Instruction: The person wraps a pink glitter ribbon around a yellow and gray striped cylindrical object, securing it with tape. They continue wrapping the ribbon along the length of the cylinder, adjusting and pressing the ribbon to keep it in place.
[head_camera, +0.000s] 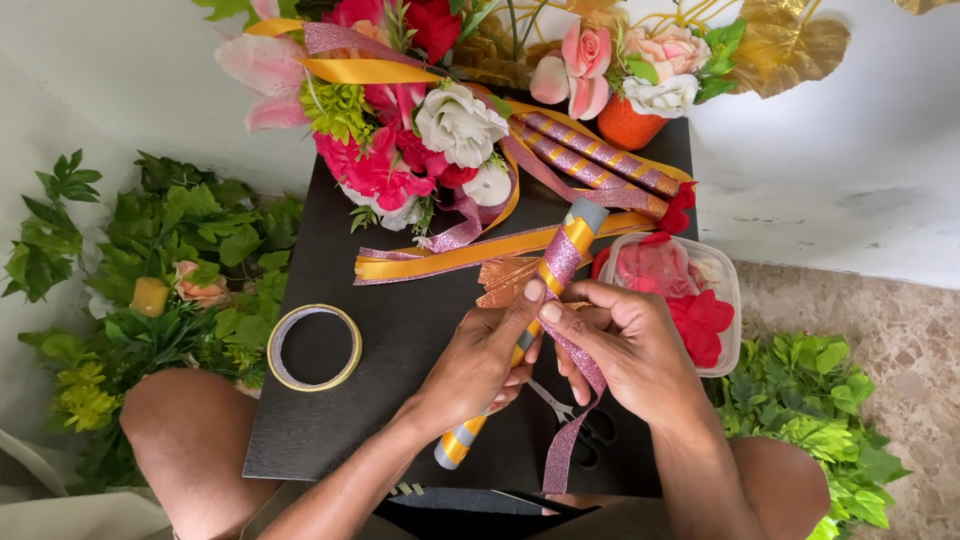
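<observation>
My left hand (480, 362) grips a grey stick (574, 228) wound with yellow ribbon, held slanted over the black table (400, 340). Its thumb presses a pink glitter ribbon (562, 258) against the stick. My right hand (625, 345) pinches the same pink ribbon just beside that thumb, and the loose end (562, 455) hangs down toward the table's front edge. Scissors (585, 425) lie under my hands, partly hidden.
A tape roll (314, 347) lies at the table's left. Several finished wrapped sticks (590, 160) and artificial flowers (400, 130) fill the back. A clear box of red petals (680, 300) sits at the right. Green foliage (170, 260) flanks both sides, by my knees.
</observation>
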